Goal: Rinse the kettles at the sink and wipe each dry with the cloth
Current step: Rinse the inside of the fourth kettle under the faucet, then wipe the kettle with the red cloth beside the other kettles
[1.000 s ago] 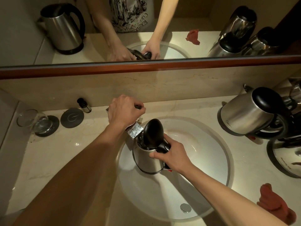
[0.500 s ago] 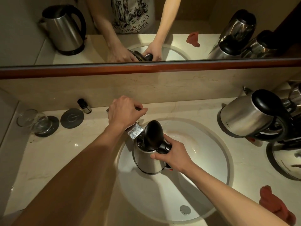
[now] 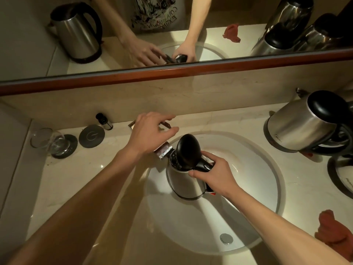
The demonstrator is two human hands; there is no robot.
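Steel kettle [image 3: 186, 183] gripped by right hand [image 3: 215, 175] over sink [image 3: 248, 188]; left hand [image 3: 150, 133] spread, fingers loose, above tap [image 3: 163, 152].

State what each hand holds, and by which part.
The right hand grips the open kettle by its black handle; the left hand holds nothing.

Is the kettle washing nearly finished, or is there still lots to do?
Still near the start, it seems. Nothing looks plainly finished. In hand: the right hand grips a kettle, lid up, over the sink under the tap, while the left hand hovers open over the tap handle. Left: more kettles wait on the right, and the red cloth lies untouched, so no wiping yet.
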